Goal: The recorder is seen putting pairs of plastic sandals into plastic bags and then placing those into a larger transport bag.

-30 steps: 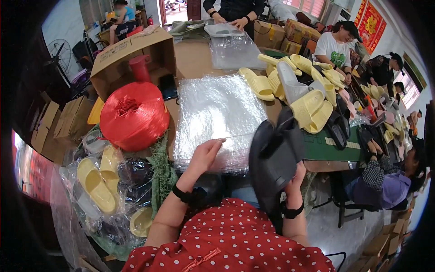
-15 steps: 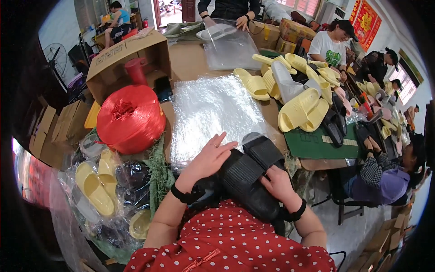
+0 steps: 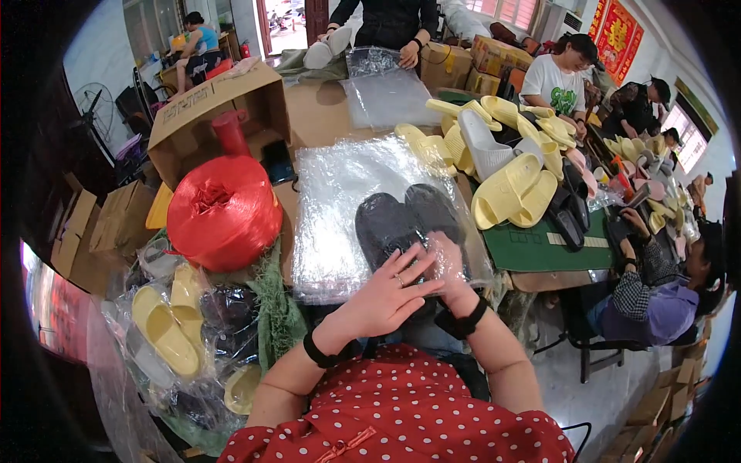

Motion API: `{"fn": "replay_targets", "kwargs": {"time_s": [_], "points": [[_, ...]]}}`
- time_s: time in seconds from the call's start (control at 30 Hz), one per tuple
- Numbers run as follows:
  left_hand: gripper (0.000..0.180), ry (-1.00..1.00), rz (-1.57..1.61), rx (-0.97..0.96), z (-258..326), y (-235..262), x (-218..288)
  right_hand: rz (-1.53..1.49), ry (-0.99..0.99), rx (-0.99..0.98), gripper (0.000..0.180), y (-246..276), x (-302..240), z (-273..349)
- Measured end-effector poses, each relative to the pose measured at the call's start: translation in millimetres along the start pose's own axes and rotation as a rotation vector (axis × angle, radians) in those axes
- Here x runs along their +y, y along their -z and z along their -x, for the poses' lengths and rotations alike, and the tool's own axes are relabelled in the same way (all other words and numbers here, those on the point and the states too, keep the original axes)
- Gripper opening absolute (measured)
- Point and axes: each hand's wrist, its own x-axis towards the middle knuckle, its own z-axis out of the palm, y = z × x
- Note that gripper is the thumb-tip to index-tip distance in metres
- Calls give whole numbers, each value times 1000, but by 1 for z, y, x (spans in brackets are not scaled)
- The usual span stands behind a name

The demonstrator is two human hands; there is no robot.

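Observation:
A pair of black slippers (image 3: 384, 224) lies side by side under clear film, in the plastic bag (image 3: 472, 231) on top of a stack of clear plastic bags (image 3: 328, 224). My left hand (image 3: 386, 292) rests over the heel end of the slippers, its fingers spread and nothing gripped. Close beside it, my right hand (image 3: 448, 265) is at the bag's near end by the right slipper, partly behind the shiny film. Its fingers are blurred, so their grip does not show.
A big red twine roll (image 3: 224, 214) and an open cardboard box (image 3: 266, 104) stand to the left. Bagged slippers (image 3: 164, 328) lie lower left. Yellow slippers (image 3: 515, 189) are heaped on the right over a green mat (image 3: 525, 248). Across the table, a person (image 3: 386, 23) handles slippers.
The black slippers have gone from near my lap, forward into the clear bag on the stack. Both my hands moved with them. The person opposite has lifted grey-white slippers off their bag.

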Motion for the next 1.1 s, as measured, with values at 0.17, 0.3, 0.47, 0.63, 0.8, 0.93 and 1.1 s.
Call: {"fn": "replay_targets", "kwargs": {"time_s": [0.17, 0.3, 0.47, 0.63, 0.8, 0.93, 1.1], "points": [[46, 2, 9, -58, 8, 10, 1, -13, -223, -15, 25, -26, -24, -62], [41, 29, 22, -12, 14, 24, -2, 13, -260, 69, 28, -57, -22, -100], [44, 119, -130, 73, 40, 28, -30, -155, -85, 181, 34, -70, -24, -77], [58, 358, 62, 426, 71, 34, -33, -354, 239, -65, 33, -3, -38, 25], [42, 911, 602, 741, 96, 23, -73, -1114, -221, -906, 27, 103, -11, 77], [50, 1182, 594, 463, 101, 19, -88, -1085, -545, -415, 26, 120, 28, 76], [40, 1098, 619, 334, 78, 1, -73, -648, -634, 58, 38, 67, 50, 42]]}}
